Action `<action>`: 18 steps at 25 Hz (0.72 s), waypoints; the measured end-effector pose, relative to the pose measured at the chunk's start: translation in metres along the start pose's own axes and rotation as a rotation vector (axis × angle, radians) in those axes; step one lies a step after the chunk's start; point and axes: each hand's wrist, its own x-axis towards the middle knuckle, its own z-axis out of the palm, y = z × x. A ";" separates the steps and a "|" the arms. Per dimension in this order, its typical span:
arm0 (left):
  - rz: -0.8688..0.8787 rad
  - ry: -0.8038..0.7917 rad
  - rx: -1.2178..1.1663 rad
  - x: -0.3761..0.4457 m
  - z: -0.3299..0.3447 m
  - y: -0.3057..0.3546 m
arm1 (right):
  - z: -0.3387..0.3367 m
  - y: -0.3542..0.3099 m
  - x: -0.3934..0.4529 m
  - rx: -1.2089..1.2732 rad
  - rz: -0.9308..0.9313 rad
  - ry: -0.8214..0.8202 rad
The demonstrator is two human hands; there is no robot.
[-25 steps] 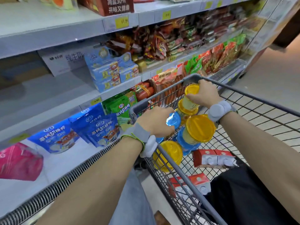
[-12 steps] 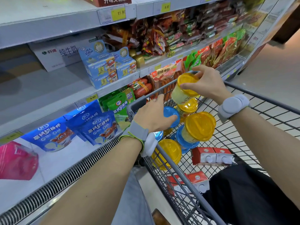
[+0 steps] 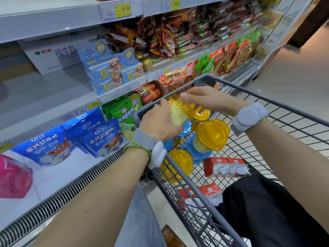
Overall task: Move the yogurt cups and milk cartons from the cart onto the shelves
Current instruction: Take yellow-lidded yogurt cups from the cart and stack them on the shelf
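Down in the grey wire cart (image 3: pixel 199 198), red-and-white milk cartons (image 3: pixel 225 169) and yellow-lidded yogurt cups (image 3: pixel 211 134) were left waiting. Just above, a clear yellow-lidded yogurt cup (image 3: pixel 179 112), lifted out half a second before, was gripped by the left hand (image 3: pixel 158 123) while the right hand (image 3: pixel 208 99) was loosened, fingers stretched over it. So basically a handoff, shelves (image 3: pixel 53 97) not reached yet.

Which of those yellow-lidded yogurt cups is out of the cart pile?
The tilted yellow-lidded cup, held between the left hand and right hand; the others lie in the cart.
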 end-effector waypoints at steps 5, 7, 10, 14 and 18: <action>0.003 0.004 0.114 0.000 0.000 0.000 | -0.007 0.016 -0.007 -0.600 0.232 -0.066; 0.006 0.022 0.135 -0.001 0.001 0.001 | -0.002 0.023 -0.013 -0.699 0.313 -0.137; 0.001 0.034 0.146 -0.002 0.001 0.001 | 0.007 0.020 -0.025 -0.747 0.402 -0.226; 0.004 0.026 0.146 -0.002 0.002 0.000 | 0.013 0.018 -0.032 -0.743 0.419 -0.263; 0.010 0.052 0.128 -0.002 0.003 -0.001 | 0.018 0.017 -0.031 -0.805 0.395 -0.253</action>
